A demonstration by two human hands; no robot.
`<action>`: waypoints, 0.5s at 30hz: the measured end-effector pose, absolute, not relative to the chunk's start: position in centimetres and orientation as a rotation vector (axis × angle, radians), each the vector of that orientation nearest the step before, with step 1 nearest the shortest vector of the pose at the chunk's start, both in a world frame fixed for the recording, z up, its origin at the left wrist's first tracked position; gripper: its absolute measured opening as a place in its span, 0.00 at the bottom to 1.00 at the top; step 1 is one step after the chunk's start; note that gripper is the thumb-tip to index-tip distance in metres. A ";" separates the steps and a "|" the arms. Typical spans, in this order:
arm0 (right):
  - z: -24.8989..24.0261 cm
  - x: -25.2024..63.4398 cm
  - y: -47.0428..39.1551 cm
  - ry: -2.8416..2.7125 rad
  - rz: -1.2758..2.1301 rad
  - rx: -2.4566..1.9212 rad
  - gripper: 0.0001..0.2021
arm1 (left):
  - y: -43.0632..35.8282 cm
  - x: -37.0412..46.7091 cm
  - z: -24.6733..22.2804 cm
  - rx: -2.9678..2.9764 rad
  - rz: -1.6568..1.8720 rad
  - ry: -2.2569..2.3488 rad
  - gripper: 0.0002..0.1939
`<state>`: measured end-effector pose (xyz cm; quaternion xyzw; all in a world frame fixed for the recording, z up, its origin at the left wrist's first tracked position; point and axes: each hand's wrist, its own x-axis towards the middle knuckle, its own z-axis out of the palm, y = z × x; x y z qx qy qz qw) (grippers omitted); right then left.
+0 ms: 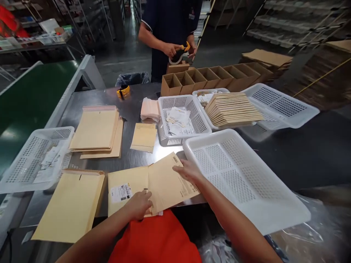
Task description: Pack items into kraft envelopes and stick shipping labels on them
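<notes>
A tan mailing envelope (pixel 120 177) with a white printed label (pixel 121 192) lies at the table's near edge. Against its right side is a flat tan cardboard mailer (pixel 170 186), tilted, with a barcode and small print. Whether the two are joined or one enters the other, I cannot tell. My right hand (pixel 188 171) grips the mailer's upper right edge, thumb on its face. At the seam between the two, my left hand (pixel 140 204) has its fingers curled on the edge, some fingertips hidden. A smaller tan envelope (pixel 144 137) lies just beyond.
Envelope stacks (pixel 93 128) (pixel 71 204) stand left, beside a white basket (pixel 59 133) of labels. A basket of slips (pixel 183 137), an unfilled white basket (pixel 285 215) and a row of padded mailers (pixel 233 109) are right. Beyond open boxes (pixel 172 86), a co-worker (pixel 170 22) holds a tape dispenser.
</notes>
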<state>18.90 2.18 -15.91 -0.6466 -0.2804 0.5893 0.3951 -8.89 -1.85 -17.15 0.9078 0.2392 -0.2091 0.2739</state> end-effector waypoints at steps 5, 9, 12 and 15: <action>-17.4 18.8 -1.0 -0.554 1.542 -1.612 0.19 | -2.7 -8.6 -18.4 2.457 -0.631 0.598 0.14; -18.2 19.4 -2.5 -0.503 1.503 -1.633 0.19 | -2.4 -8.5 -18.8 2.503 -0.666 0.533 0.13; -18.8 19.6 -3.4 -0.452 1.496 -1.649 0.19 | -2.1 -8.7 -18.7 2.524 -0.700 0.444 0.12; -19.7 19.2 -4.4 -0.410 1.411 -1.717 0.16 | -1.8 -8.5 -18.6 2.551 -0.696 0.421 0.12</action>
